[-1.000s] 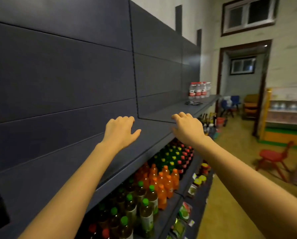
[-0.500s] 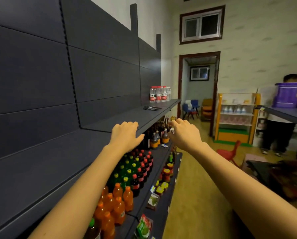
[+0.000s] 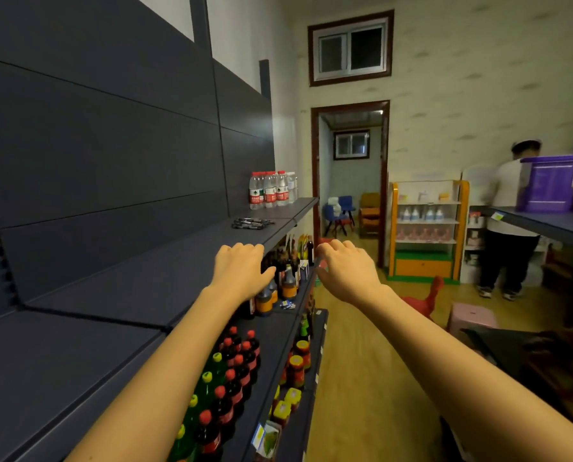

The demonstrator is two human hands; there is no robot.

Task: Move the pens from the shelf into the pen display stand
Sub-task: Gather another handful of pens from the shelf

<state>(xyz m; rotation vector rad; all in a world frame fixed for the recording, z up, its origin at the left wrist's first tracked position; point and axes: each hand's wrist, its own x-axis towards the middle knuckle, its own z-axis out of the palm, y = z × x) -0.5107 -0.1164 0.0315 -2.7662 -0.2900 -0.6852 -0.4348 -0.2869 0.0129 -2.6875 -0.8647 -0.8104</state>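
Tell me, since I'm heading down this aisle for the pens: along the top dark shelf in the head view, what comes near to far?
Left hand over the shelf edge → loose pile of pens → cluster of water bottles at the far end.

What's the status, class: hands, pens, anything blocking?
Left hand and right hand open, empty, held out short of the pens. Pens lying on top shelf before the water bottles. Nothing between.

Shelf [image 3: 178, 261] dark grey-blue throughout. Pens [image 3: 252, 223] on it black. Water bottles [image 3: 271, 190] behind pens clear, red labels. Below shelf: soda bottles [image 3: 231, 378] dark, red and green caps. Stool [image 3: 471, 320] right of shelf pink.
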